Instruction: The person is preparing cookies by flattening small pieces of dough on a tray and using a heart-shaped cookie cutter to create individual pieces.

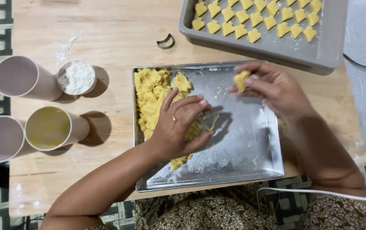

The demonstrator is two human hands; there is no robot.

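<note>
A shiny metal tray (242, 157) lies on the wooden table (115, 38) in front of me, dusted with flour. Yellow dough (151, 91) is spread over its left part. My left hand (178, 127) rests palm down on the dough, fingers curled, a ring on one finger; a cutter outline shows just right of its fingertips. My right hand (272, 87) hovers over the tray's upper right and pinches a small cut piece of yellow dough (241, 81) between thumb and fingers.
A grey baking tray (319, 47) at the top right holds several shaped yellow dough pieces. A small metal cutter (166, 41) lies on the table. At left stand a flour cup (77, 77) and three pale cylinders (48, 127). A white cable (319, 192) crosses my lap.
</note>
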